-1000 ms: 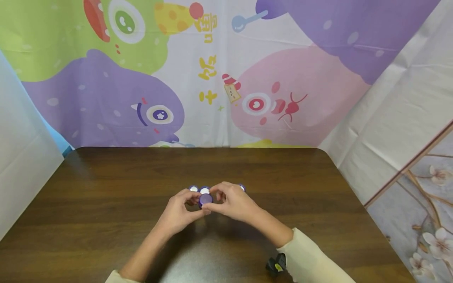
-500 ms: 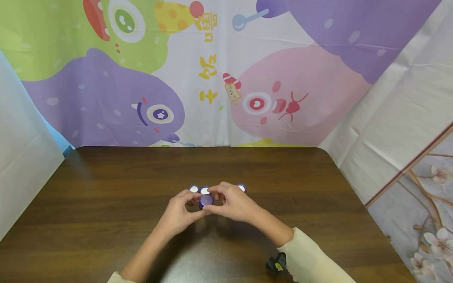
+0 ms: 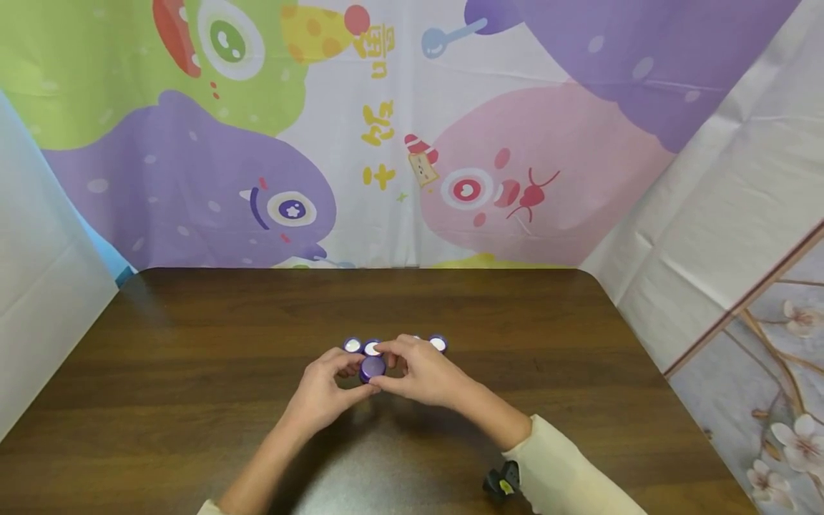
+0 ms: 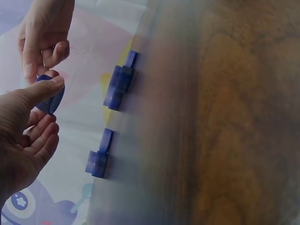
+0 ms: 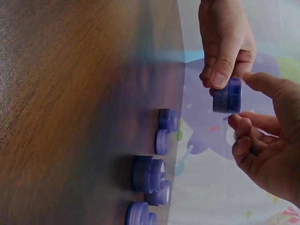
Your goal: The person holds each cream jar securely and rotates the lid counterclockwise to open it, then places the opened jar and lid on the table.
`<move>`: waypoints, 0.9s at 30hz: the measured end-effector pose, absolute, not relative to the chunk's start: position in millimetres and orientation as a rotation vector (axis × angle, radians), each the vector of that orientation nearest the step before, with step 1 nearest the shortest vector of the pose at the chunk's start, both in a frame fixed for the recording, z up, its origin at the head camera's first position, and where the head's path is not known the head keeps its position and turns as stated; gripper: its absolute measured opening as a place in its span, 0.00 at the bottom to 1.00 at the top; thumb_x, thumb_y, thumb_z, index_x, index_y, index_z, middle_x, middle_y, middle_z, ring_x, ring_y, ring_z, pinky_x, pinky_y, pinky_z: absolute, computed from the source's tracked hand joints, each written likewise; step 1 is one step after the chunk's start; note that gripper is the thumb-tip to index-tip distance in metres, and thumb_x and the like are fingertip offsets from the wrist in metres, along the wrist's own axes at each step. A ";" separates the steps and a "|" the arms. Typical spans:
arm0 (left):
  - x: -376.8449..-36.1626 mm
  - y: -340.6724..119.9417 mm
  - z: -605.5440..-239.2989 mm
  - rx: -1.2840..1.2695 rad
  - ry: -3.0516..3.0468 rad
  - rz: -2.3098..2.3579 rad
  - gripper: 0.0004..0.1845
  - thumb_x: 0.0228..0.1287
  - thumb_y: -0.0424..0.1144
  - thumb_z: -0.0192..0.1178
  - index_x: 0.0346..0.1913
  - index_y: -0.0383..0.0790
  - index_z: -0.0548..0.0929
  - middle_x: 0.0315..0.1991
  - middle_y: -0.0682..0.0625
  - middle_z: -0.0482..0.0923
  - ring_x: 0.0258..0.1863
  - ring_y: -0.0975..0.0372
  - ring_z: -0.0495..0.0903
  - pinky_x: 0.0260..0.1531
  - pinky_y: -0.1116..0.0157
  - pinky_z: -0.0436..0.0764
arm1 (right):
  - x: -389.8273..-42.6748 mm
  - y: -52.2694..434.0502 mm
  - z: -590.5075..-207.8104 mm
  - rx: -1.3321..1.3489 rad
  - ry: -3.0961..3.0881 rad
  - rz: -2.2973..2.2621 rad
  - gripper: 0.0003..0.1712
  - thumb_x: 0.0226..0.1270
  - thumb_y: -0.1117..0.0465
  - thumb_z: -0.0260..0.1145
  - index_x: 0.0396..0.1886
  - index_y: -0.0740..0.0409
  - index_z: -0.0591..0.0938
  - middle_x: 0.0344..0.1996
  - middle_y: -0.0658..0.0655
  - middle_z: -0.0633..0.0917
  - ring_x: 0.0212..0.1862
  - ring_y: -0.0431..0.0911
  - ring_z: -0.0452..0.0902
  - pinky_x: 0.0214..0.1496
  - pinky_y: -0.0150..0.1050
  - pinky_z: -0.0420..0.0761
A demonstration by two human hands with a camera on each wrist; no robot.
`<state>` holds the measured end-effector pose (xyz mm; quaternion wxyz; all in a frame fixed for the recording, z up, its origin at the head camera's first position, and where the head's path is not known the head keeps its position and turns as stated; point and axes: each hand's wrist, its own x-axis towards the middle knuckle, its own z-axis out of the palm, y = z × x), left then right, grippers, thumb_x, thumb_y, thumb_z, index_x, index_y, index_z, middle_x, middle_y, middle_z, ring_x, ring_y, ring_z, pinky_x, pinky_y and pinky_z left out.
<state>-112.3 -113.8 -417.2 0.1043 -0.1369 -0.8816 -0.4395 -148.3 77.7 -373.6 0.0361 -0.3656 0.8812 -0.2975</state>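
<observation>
Both hands meet over the middle of the brown table (image 3: 193, 372). Between them is a small round purple jar (image 3: 373, 368), lifted off the wood. My left hand (image 3: 356, 373) pinches it with thumb and fingers from the left. My right hand (image 3: 387, 366) pinches it from the right, index finger on the far side and thumb on the near side. In the right wrist view the purple jar (image 5: 227, 96) sits between the left hand's thumb (image 5: 220, 75) and the right hand's thumb (image 5: 262, 84). The left wrist view shows the purple jar (image 4: 50, 99) mostly hidden under the left thumb.
Several small purple jars with white tops stand in a row just behind the hands (image 3: 352, 345) (image 3: 438, 343); they show as purple jars (image 5: 147, 174) in the right wrist view. A small black device (image 3: 502, 483) sits by the right sleeve. A cartoon cloth hangs behind the table.
Hands and jar have drifted a little toward me. The right hand uncovers more of the white-topped jar at the right end of the row.
</observation>
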 end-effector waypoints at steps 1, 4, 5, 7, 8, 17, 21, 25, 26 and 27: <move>-112.1 -114.0 -417.0 -0.398 -2.598 -1.294 0.18 0.44 0.42 0.74 0.39 0.40 0.84 0.34 0.55 0.78 0.35 0.63 0.76 0.39 0.60 0.80 | -147.8 77.5 -373.7 -1.096 2.715 -0.941 0.24 0.57 0.52 0.69 0.50 0.59 0.80 0.30 0.50 0.78 0.29 0.38 0.69 0.28 0.26 0.72; -111.5 -114.3 -415.9 -0.379 -2.602 -1.300 0.18 0.44 0.42 0.74 0.39 0.40 0.84 0.33 0.55 0.77 0.35 0.63 0.76 0.39 0.60 0.80 | -147.6 77.1 -375.1 -1.032 2.727 -1.008 0.22 0.56 0.50 0.70 0.46 0.59 0.82 0.29 0.48 0.77 0.29 0.36 0.69 0.27 0.26 0.73; -111.1 -114.3 -415.4 -0.373 -2.604 -1.307 0.18 0.44 0.42 0.74 0.39 0.40 0.84 0.34 0.55 0.77 0.35 0.63 0.76 0.39 0.59 0.80 | -147.7 77.0 -375.4 -1.029 2.730 -1.006 0.21 0.56 0.50 0.70 0.44 0.59 0.82 0.29 0.48 0.77 0.29 0.36 0.69 0.27 0.26 0.73; -110.3 -114.0 -415.3 -0.375 -2.604 -1.309 0.18 0.43 0.41 0.74 0.39 0.40 0.84 0.34 0.55 0.77 0.36 0.62 0.76 0.40 0.58 0.80 | -148.3 77.0 -376.3 -1.052 2.730 -0.970 0.18 0.57 0.52 0.70 0.44 0.57 0.82 0.29 0.49 0.77 0.28 0.37 0.69 0.27 0.26 0.72; -110.4 -113.8 -415.9 -0.379 -2.601 -1.308 0.18 0.43 0.41 0.74 0.39 0.40 0.84 0.34 0.55 0.78 0.36 0.62 0.77 0.40 0.59 0.80 | -148.8 77.0 -377.0 -1.073 2.723 -0.949 0.18 0.58 0.53 0.69 0.45 0.58 0.82 0.29 0.50 0.78 0.28 0.37 0.69 0.27 0.26 0.72; -112.8 -113.7 -419.5 -0.414 -2.558 -1.287 0.18 0.44 0.41 0.74 0.39 0.38 0.84 0.34 0.54 0.78 0.35 0.62 0.78 0.38 0.63 0.80 | -147.9 77.0 -375.1 -1.061 2.706 -0.996 0.27 0.58 0.51 0.68 0.54 0.60 0.77 0.34 0.51 0.79 0.28 0.38 0.69 0.27 0.26 0.71; -112.6 -113.0 -418.0 -0.412 -2.557 -1.296 0.18 0.43 0.41 0.74 0.39 0.39 0.84 0.34 0.55 0.78 0.35 0.62 0.77 0.38 0.61 0.80 | -147.1 76.9 -374.6 -1.004 2.717 -1.053 0.23 0.56 0.50 0.70 0.47 0.59 0.80 0.33 0.51 0.79 0.29 0.37 0.69 0.27 0.26 0.72; -112.8 -111.8 -417.7 -0.423 -2.541 -1.306 0.18 0.43 0.39 0.75 0.39 0.38 0.84 0.34 0.54 0.78 0.35 0.62 0.78 0.39 0.60 0.81 | -146.5 77.5 -373.4 -1.038 2.702 -1.013 0.20 0.57 0.54 0.70 0.47 0.58 0.80 0.33 0.53 0.79 0.29 0.38 0.69 0.27 0.26 0.72; -113.0 -111.6 -418.0 -0.427 -2.536 -1.303 0.18 0.43 0.39 0.75 0.40 0.38 0.84 0.34 0.54 0.78 0.35 0.62 0.78 0.39 0.61 0.81 | -146.8 77.7 -373.6 -1.059 2.698 -0.991 0.20 0.58 0.55 0.69 0.48 0.57 0.80 0.33 0.53 0.79 0.30 0.39 0.70 0.27 0.26 0.71; -113.2 -111.4 -418.4 -0.430 -2.531 -1.299 0.18 0.43 0.39 0.75 0.39 0.38 0.84 0.35 0.54 0.79 0.35 0.62 0.78 0.38 0.61 0.81 | -147.0 77.9 -373.7 -1.076 2.693 -0.971 0.20 0.58 0.55 0.69 0.49 0.57 0.80 0.33 0.53 0.79 0.30 0.40 0.70 0.28 0.26 0.71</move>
